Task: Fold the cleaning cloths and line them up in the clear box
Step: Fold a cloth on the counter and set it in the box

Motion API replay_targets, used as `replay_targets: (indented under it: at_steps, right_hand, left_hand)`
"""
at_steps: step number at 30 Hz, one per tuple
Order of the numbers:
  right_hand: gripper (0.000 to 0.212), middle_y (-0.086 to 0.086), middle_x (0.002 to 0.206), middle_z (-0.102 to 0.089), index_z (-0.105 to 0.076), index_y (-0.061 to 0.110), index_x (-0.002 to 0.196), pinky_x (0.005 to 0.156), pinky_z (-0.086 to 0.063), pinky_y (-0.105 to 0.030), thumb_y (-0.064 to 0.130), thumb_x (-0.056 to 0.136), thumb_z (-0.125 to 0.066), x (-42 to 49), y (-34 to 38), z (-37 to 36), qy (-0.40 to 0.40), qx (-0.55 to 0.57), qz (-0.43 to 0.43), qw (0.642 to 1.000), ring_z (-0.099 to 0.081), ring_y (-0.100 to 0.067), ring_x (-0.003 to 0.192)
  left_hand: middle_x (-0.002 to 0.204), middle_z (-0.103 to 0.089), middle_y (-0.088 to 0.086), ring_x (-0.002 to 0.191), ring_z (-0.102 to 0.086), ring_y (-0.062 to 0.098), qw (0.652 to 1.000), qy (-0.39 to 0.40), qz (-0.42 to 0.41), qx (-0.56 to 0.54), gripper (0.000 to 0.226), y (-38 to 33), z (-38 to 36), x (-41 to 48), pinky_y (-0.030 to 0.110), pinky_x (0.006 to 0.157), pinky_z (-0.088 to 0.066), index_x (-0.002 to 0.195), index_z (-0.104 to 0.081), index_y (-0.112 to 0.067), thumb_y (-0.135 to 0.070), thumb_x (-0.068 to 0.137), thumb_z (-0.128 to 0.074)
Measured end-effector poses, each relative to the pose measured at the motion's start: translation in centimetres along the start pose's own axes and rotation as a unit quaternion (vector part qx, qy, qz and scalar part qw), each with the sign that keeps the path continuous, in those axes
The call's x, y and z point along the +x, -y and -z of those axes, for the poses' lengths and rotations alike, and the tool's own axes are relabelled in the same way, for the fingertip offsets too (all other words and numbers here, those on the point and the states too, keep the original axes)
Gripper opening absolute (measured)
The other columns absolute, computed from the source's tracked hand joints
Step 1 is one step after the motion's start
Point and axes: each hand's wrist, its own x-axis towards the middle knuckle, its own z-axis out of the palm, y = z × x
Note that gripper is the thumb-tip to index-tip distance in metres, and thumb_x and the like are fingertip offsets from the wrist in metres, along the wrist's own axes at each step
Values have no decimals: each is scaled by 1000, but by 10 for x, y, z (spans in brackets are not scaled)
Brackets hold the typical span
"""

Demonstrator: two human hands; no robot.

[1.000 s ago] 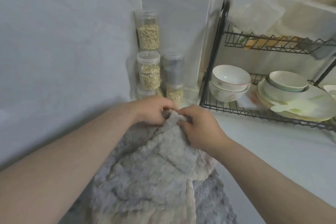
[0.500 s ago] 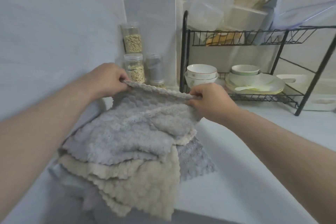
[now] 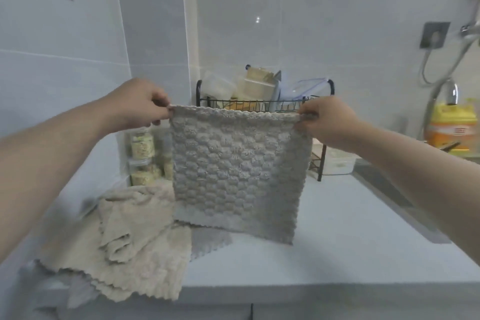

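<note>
A grey textured cleaning cloth (image 3: 237, 171) hangs spread out flat in the air above the counter. My left hand (image 3: 137, 105) pinches its top left corner and my right hand (image 3: 326, 121) pinches its top right corner. The cloth's bottom edge hangs just above the counter. Below and to the left, a heap of beige cloths (image 3: 130, 239) lies on the counter, with another grey cloth (image 3: 210, 241) partly under them. No clear box for the cloths can be made out with certainty.
A black wire dish rack (image 3: 262, 102) with containers stands behind the held cloth. Clear jars of grain (image 3: 141, 153) stand in the wall corner. A faucet (image 3: 450, 93) and a yellow bottle (image 3: 452, 126) are at the right by the sink. The white counter (image 3: 324, 241) ends near me.
My hands moved apart and lifted the grey cloth off the pile, so it now hangs spread open. The view tilted up and back from the counter.
</note>
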Motion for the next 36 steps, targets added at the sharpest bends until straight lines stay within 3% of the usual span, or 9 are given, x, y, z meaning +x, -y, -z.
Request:
replay_targets:
  at_steps: [2,6,11,21,25,27,29,32,36]
  right_hand:
    - [18,-12,90,-69,-70,5,99,62,-44,-28,12,82,-67,-9,-9,23,-4,26,-13,1000,-61,-25,76]
    - [14,-6,62,-56,-72,7,89,42,-33,-18,15,78,-75,-21,-23,64,-1,83,-36,996,-40,-5,43]
    - [25,-3,57,-44,-70,0,88,43,-24,-22,21,78,-78,-18,-42,90,4,166,-82,983,-31,-10,44]
    - [16,-5,61,-65,-71,3,84,45,-45,-22,19,84,-70,-4,-140,-55,86,58,-184,977,-54,-17,51]
    - [11,-12,79,-72,-69,8,83,66,-60,-40,17,88,-65,-9,-169,-106,97,50,-215,971,-68,-30,68]
    - [9,-7,97,-70,-68,11,95,70,-58,-36,16,90,-61,-11,-176,-122,97,43,-212,971,-65,-25,76]
    - [31,-2,115,-62,-59,18,120,73,-56,-34,15,90,-59,-15,-177,-128,114,41,-207,971,-63,-25,90]
    - [44,-2,145,-43,-52,24,132,100,-43,-33,20,88,-60,-29,-178,-118,128,-43,-104,985,-50,-23,123]
    - [36,8,142,-47,-59,23,128,108,-28,-24,35,96,-51,-64,-172,-98,224,-100,-2,969,-42,-14,133]
  left_hand:
    - [66,-65,13,59,-57,21,996,34,15,-79,13,-18,-7,-2,26,54,-43,73,-65,-4,-1,86,-63]
    - [45,-53,5,45,-54,18,959,106,48,-260,28,-36,-10,-3,21,40,-44,62,-49,-3,11,86,-49]
    - [44,-42,-2,35,-41,9,899,140,100,-404,25,-50,-28,6,16,35,-35,67,-43,-12,1,88,-45]
    - [67,-66,16,53,-57,24,973,182,118,-76,18,-21,-204,34,25,49,-43,66,-53,-9,-1,80,-45]
    - [80,-63,12,68,-59,26,985,153,74,39,13,-7,-251,39,30,58,-43,74,-50,-12,-12,87,-48]
    - [87,-61,9,81,-59,28,988,128,63,49,12,-3,-265,42,34,66,-44,79,-54,-12,-16,88,-49]
    - [102,-59,7,94,-58,27,990,124,46,48,16,-4,-270,39,37,76,-47,99,-57,-12,-25,92,-50]
    - [123,-49,0,105,-54,22,992,110,-18,53,33,-15,-264,21,35,85,-47,123,-49,-20,-29,92,-51]
    - [135,-51,-11,119,-50,8,958,265,-85,70,39,-19,-249,-13,25,100,-40,129,-54,-30,-40,91,-53]
